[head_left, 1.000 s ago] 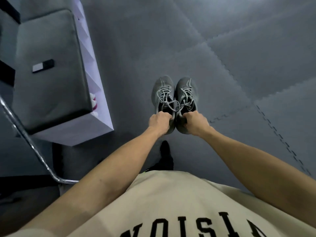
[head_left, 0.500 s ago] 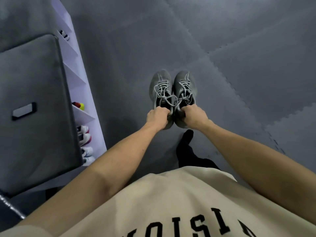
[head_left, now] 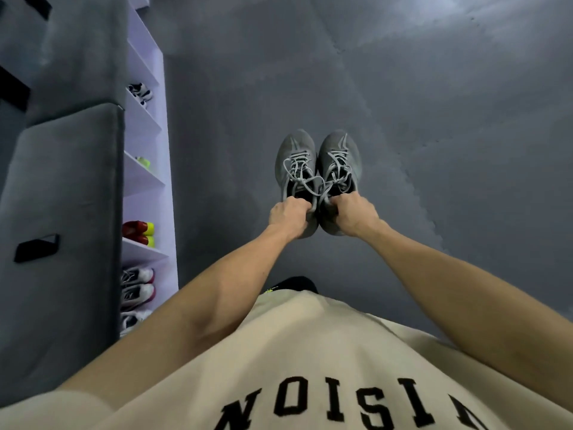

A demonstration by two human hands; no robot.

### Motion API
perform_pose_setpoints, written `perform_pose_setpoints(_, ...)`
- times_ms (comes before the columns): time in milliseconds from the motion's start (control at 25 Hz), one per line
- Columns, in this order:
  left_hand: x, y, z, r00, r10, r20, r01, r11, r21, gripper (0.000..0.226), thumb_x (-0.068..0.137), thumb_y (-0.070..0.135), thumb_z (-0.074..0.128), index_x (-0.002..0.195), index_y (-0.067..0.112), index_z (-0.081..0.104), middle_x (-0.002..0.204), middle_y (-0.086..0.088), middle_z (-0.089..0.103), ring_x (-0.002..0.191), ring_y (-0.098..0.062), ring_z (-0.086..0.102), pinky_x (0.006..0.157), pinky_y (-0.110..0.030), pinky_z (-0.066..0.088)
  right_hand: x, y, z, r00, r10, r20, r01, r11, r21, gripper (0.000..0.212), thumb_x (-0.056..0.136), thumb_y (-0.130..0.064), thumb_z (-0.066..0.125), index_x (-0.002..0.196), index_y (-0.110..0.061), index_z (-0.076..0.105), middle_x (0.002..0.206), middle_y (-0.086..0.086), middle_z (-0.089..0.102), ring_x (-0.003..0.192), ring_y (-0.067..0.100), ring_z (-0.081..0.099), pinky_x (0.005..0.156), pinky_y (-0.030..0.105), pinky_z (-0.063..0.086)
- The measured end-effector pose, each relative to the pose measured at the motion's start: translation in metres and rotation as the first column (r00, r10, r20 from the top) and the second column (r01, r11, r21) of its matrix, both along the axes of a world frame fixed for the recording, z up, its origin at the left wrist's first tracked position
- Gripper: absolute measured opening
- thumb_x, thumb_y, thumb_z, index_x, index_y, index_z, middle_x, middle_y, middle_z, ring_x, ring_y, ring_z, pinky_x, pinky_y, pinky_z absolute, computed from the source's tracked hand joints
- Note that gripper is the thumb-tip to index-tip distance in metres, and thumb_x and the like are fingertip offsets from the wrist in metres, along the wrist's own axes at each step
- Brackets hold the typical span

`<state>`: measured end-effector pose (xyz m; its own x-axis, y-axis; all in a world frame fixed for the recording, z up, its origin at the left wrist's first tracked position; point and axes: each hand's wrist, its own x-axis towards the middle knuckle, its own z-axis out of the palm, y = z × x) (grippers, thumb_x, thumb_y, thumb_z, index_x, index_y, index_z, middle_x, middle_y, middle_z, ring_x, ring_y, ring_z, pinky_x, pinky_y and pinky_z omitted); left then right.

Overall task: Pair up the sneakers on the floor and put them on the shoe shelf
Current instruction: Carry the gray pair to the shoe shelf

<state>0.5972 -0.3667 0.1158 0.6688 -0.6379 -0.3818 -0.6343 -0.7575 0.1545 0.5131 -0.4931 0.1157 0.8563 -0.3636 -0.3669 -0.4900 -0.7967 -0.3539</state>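
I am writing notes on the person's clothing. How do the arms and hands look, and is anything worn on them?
Both forearms are bare, with no sleeve down to the wrist. The left hand and the right hand carry no glove, ring, watch or bracelet that I can see. The only clothing near them is a beige shirt with black block letters across the chest.

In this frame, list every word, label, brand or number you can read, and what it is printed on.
"NOISI", black block letters on the beige shirt, seen upside down from the wearer's view and cut off by the frame edge.
Grey sneakers: no readable brand or label.
Shoes on the shoe shelf: any markings too small to read.
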Motion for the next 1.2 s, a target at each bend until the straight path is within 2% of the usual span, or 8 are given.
perform_pose_setpoints(280,0.103,-0.120,-0.009,1.000,0.008,-0.003,-0.008,0.999,-0.041,0.005,0.086,0.013,0.062,0.090,0.016,0.063,0.101,-0.011,0.065,0.097,-0.037,0.063,0.074,-0.037,0.046,0.103,-0.123,-0.003,0.999,0.033,0.013,-0.033,0.999,-0.037,0.025,0.083,-0.006,0.049,0.102,-0.008,0.064,0.106,0.017,0.063,0.097,0.039,0.061,0.069,0.037,0.045)
perform_pose_setpoints(480,0.204,-0.212,-0.024,1.000,0.018,-0.013,-0.018,0.999,-0.039,0.009,0.085,0.014,0.062,0.094,0.017,0.065,0.104,-0.012,0.064,0.099,-0.037,0.063,0.076,-0.037,0.047,0.203,-0.214,-0.012,1.000,0.015,-0.011,-0.016,0.999,-0.038,0.023,0.084,-0.006,0.049,0.102,-0.008,0.063,0.105,0.016,0.062,0.097,0.040,0.060,0.070,0.039,0.045)
perform_pose_setpoints(720,0.331,-0.302,-0.009,0.999,0.053,-0.010,-0.054,0.998,-0.042,0.010,0.087,0.014,0.059,0.095,0.018,0.065,0.105,-0.013,0.064,0.099,-0.037,0.063,0.075,-0.036,0.046,0.337,-0.309,-0.005,0.998,0.060,-0.015,-0.060,0.998,-0.025,0.020,0.084,-0.002,0.046,0.096,-0.008,0.061,0.103,0.016,0.062,0.096,0.040,0.060,0.069,0.037,0.045)
perform_pose_setpoints(840,0.393,-0.338,-0.011,0.996,0.089,-0.008,-0.089,0.996,-0.028,0.009,0.087,0.012,0.058,0.087,0.020,0.061,0.104,-0.012,0.064,0.097,-0.036,0.063,0.070,-0.034,0.042,0.403,-0.348,-0.008,0.995,0.099,-0.019,-0.100,0.994,-0.039,0.019,0.084,-0.001,0.046,0.093,-0.008,0.061,0.103,0.017,0.062,0.095,0.040,0.060,0.069,0.037,0.045)
perform_pose_setpoints(1000,0.491,-0.398,-0.025,0.984,0.174,-0.025,-0.175,0.984,-0.032,0.019,0.086,0.007,0.057,0.076,0.021,0.051,0.095,-0.010,0.061,0.093,-0.036,0.063,0.067,-0.034,0.042,0.508,-0.412,-0.020,0.987,0.158,-0.013,-0.158,0.987,-0.029,0.016,0.083,-0.002,0.048,0.090,-0.010,0.060,0.102,0.016,0.062,0.094,0.039,0.060,0.069,0.036,0.044)
perform_pose_setpoints(1080,0.536,-0.425,-0.023,0.977,0.211,-0.036,-0.211,0.977,-0.019,0.015,0.087,0.007,0.058,0.079,0.019,0.055,0.093,-0.009,0.060,0.093,-0.036,0.063,0.066,-0.034,0.042,0.560,-0.441,-0.018,0.978,0.206,-0.019,-0.206,0.978,-0.028,0.019,0.082,-0.002,0.048,0.093,-0.010,0.061,0.102,0.015,0.062,0.095,0.039,0.060,0.069,0.036,0.043)
perform_pose_setpoints(1200,0.602,-0.457,-0.014,0.958,0.282,-0.053,-0.284,0.958,-0.043,0.011,0.087,0.009,0.059,0.090,0.018,0.063,0.102,-0.011,0.063,0.097,-0.037,0.063,0.071,-0.038,0.046,0.639,-0.479,-0.009,0.955,0.295,-0.043,-0.296,0.955,-0.013,0.021,0.082,-0.004,0.049,0.097,-0.011,0.062,0.104,0.015,0.062,0.096,0.039,0.060,0.069,0.035,0.043)
